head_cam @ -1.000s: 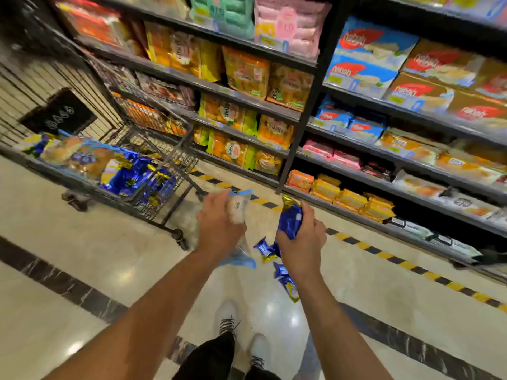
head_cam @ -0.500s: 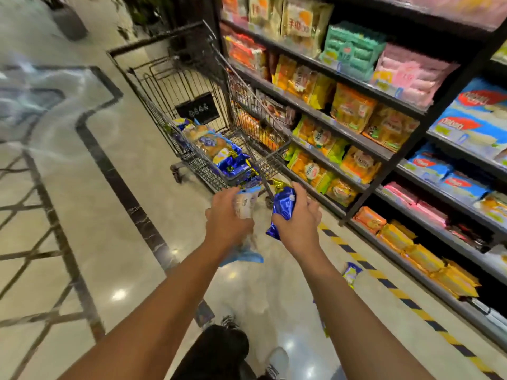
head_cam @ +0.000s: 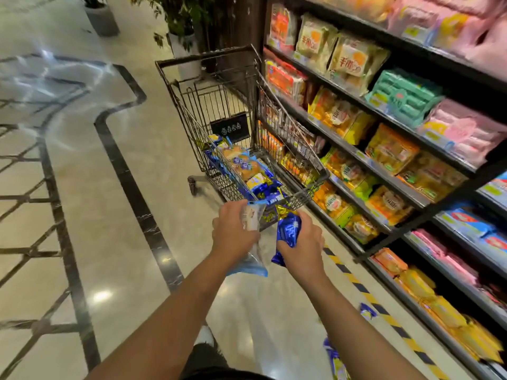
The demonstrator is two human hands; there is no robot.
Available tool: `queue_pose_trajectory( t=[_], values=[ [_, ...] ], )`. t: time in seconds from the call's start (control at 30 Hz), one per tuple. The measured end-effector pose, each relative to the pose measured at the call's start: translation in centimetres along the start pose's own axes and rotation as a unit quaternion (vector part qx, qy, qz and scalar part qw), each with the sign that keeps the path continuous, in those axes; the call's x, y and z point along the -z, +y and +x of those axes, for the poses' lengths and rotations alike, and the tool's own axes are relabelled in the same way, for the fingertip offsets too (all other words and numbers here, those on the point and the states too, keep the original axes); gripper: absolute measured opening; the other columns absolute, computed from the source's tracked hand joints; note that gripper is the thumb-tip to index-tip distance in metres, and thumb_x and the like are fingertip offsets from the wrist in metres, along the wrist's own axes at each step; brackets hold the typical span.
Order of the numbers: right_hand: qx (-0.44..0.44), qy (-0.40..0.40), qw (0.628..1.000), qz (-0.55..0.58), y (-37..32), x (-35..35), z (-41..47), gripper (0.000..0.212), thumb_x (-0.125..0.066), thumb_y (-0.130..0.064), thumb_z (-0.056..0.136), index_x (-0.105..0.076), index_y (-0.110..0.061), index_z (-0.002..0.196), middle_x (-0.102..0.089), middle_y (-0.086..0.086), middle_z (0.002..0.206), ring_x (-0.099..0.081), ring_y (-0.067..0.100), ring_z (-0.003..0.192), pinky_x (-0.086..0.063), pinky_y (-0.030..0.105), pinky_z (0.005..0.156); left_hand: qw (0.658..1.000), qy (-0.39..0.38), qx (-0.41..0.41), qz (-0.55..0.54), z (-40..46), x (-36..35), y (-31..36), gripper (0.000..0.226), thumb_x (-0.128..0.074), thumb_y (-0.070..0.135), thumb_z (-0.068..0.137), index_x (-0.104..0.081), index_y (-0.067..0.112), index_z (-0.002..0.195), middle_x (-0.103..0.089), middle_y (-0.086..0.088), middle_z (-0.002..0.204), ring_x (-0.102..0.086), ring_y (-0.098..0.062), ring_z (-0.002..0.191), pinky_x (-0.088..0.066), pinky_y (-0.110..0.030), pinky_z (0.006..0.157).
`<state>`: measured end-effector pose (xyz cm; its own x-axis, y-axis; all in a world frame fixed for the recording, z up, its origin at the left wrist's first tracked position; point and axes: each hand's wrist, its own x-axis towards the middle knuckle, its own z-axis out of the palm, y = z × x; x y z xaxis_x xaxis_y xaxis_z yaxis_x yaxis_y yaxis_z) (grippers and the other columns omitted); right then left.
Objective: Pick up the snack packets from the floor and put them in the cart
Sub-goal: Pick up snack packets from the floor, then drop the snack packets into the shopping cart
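Underfoot, a glossy cream marble floor banded with dark inlay, ceiling lights glinting off it. At bottom right, two blue snack packets lying on the tiles, close to the yellow-and-black hazard strip along the shelf base. Just ahead, both arms out: left hand curled round a pale, clear-wrapped packet, its blue end hanging below the wrist; right hand clamped on a shiny blue packet with a gold crimp. Both held just short of the near rim of the wire cart, already loaded with blue and bread-coloured packets along its floor. To the right, dark shelving stacked with yellow, green and pink packs. Beyond the cart, potted plants against a dark pillar.
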<state>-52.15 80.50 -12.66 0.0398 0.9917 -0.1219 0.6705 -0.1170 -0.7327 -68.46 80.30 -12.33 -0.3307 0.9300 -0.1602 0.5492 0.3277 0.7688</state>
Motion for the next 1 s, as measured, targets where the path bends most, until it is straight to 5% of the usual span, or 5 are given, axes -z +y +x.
queue_pose_trajectory(
  t=[0.23, 0.43, 1.0],
  values=[
    [-0.014, 0.002, 0.999, -0.028, -5.9, -7.7, 3.5, 0.082, -0.071, -0.017, 0.081, -0.028, -0.029, 0.15, -0.037, 0.009, 0.143, -0.033, 0.03, 0.132, -0.03, 0.036, 0.103, 1.0, -0.013, -0.004, -0.027, 7.6, 5.9, -4.7, 0.077, -0.078, 0.021, 0.068, -0.048, 0.026, 0.139, -0.041, 0.0, 0.139, -0.042, -0.026, 0.125, -0.039, -0.039, 0.104],
    [-0.033, 0.01, 0.998, -0.047, -8.0, -10.4, 6.2, 0.082, -0.072, -0.018, 0.079, -0.03, -0.031, 0.148, -0.04, 0.007, 0.136, -0.035, 0.029, 0.127, -0.034, 0.036, 0.1, 0.999, -0.033, -0.001, -0.017, 13.3, 8.2, -7.3, 0.075, -0.077, 0.015, 0.072, -0.048, 0.026, 0.141, -0.04, -0.003, 0.142, -0.042, -0.028, 0.126, -0.032, -0.032, 0.098],
    [-0.126, 0.056, 0.99, 0.033, -5.8, -12.7, 21.2, 0.081, -0.072, -0.018, 0.079, -0.031, -0.029, 0.148, -0.042, 0.01, 0.135, -0.037, 0.031, 0.129, -0.041, 0.045, 0.103, 0.996, -0.084, -0.032, 0.008, 27.6, 4.5, -2.7, 0.072, -0.073, 0.02, 0.066, -0.053, 0.023, 0.135, -0.048, -0.003, 0.131, -0.047, -0.025, 0.122, -0.04, -0.048, 0.105]
  ],
)
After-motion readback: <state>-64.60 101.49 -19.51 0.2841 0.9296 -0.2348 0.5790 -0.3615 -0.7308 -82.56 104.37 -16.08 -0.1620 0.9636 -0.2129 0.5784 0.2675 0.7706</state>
